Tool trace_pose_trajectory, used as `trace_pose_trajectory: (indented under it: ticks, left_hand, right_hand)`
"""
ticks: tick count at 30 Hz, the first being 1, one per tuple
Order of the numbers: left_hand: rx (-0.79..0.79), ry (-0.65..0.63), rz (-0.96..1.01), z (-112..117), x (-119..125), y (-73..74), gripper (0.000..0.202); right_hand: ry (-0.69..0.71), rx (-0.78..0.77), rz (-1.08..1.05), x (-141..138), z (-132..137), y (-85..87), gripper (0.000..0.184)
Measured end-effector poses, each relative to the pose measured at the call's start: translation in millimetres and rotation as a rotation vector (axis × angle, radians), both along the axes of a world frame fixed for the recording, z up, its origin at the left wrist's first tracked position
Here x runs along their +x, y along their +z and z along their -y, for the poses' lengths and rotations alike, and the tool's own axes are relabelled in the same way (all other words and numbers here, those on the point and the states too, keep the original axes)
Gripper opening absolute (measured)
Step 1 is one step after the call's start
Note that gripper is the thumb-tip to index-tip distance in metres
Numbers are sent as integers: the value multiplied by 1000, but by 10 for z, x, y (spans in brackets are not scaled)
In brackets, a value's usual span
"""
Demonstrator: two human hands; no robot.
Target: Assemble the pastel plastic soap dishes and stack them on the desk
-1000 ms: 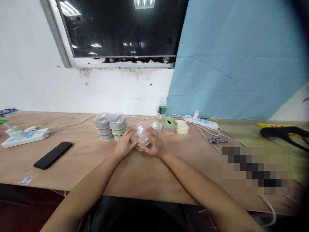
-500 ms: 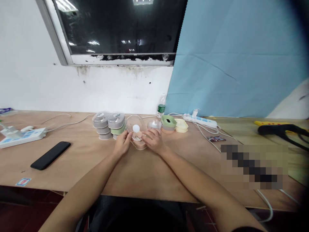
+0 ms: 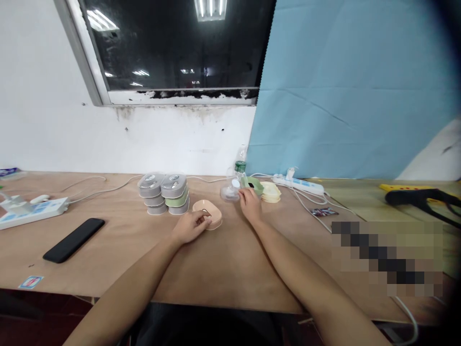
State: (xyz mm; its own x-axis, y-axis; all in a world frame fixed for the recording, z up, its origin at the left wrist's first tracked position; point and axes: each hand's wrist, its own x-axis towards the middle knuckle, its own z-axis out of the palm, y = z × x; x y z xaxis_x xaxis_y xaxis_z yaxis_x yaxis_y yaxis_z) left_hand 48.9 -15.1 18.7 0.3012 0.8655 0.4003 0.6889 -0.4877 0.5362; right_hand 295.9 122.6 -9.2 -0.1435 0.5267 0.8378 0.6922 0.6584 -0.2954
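A shallow peach-coloured box (image 3: 215, 215) lies lidless on the table in front of me. My left hand (image 3: 190, 226) is closed at its near left rim, thumb and fingers together there. A small dark curved piece shows inside the box by the fingertips. Farther right, my right hand (image 3: 251, 205) pinches a clear plastic lid (image 3: 235, 183) with a white round spot. The lid is tilted over other clear lids (image 3: 227, 194) on the table; whether it touches them I cannot tell. Behind my right fingers is a green box (image 3: 256, 184), partly hidden.
Two stacks of lidded grey and green boxes (image 3: 174, 186) stand at left. Pale yellow trays (image 3: 271, 191) are piled at right, near a plastic bottle (image 3: 240, 166). A phone (image 3: 74, 239), a left power strip (image 3: 34, 211), a right power strip (image 3: 302, 185) and cables lie about.
The clear lid has come off the peach box and moved right in my right hand. My left hand has shifted slightly right and stays at the box.
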Motion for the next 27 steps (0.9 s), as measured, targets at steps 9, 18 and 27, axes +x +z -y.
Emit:
trace_pose_trajectory:
  ticks: [9,18,27]
  left_hand:
    - [-15,12,-10,-15,14,-38,29]
    - [-17,43,18,-26,-16,-53,32]
    - [-37,73,10,-50,-34,-79,34]
  right_hand:
    - [25,-25,39,-222,-128,-65,27]
    - [73,-64,44,-159,-163,-137,29]
    - [137,-52,75,-212,68,-12,32]
